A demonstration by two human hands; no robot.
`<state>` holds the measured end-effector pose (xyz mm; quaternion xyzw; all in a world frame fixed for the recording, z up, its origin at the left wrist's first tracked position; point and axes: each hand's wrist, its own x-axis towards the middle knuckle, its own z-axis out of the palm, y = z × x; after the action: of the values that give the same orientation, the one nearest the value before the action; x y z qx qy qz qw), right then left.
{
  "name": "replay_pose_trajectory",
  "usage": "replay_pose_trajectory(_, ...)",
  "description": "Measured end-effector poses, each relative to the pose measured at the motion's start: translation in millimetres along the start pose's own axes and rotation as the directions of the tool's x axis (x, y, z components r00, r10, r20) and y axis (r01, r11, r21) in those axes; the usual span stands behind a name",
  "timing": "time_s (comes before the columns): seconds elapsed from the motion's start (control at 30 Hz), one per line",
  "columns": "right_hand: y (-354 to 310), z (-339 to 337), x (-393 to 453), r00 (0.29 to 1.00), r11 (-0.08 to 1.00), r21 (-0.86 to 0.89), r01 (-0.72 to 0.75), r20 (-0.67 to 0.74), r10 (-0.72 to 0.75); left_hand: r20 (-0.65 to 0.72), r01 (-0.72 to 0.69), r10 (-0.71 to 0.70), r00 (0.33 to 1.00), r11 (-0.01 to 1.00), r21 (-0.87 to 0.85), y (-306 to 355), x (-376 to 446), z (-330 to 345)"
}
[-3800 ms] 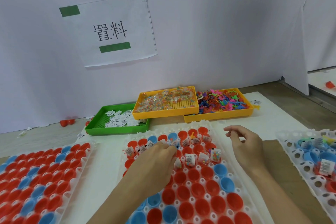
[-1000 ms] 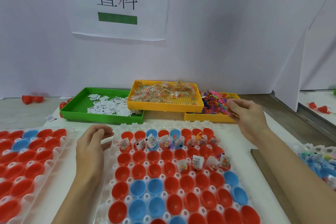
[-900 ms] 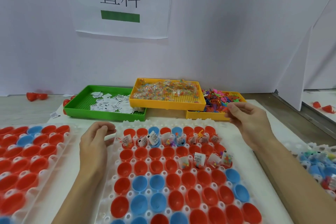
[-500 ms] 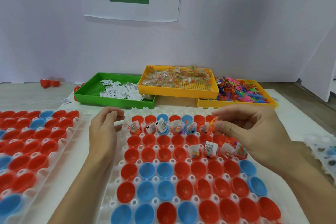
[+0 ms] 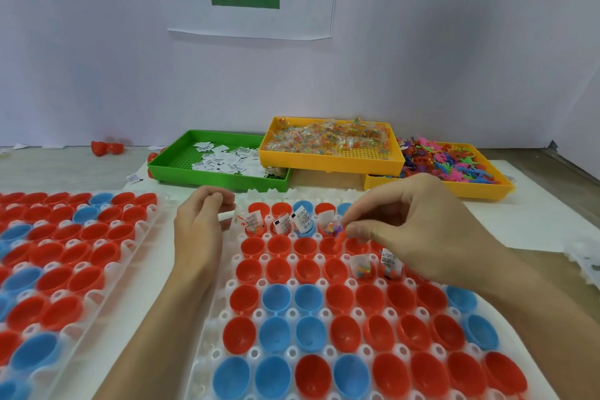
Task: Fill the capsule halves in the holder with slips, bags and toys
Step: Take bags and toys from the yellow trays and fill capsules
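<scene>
A: Nearest?
B: White holder (image 5: 224, 328), red and blue capsule halves (image 5: 341, 333), front rows bare.
A: Hands?
B: Right hand (image 5: 422, 230) over the holder's middle rows, thumb and forefinger pinching a small orange toy (image 5: 339, 242) above a red half. Left hand (image 5: 199, 230) at the holder's left edge, fingers curled; cannot tell if it holds anything.
A: Beyond?
B: Second-from-far row carries slips and bags. Green tray (image 5: 181, 169) of slips, yellow tray (image 5: 328, 161) of bags, another yellow tray (image 5: 480, 187) of toys.
</scene>
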<state>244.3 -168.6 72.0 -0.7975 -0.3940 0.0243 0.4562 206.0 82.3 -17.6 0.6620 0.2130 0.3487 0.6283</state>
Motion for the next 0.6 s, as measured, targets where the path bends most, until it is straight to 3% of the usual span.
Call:
replay_pose_trajectory(0.3,6,9,-10,0.997,0.973,-0.221,0.062,-0.028,-0.070,-0.016,-0.010,0.010,1.000,1.000,0.018,0,1,2)
replay_pose_trajectory(0.6,8,15,-7,0.994,0.955,-0.278,0.107,0.024,-0.105,-0.009,-0.025,0.026,1.000,0.999,0.036,-1,1,2)
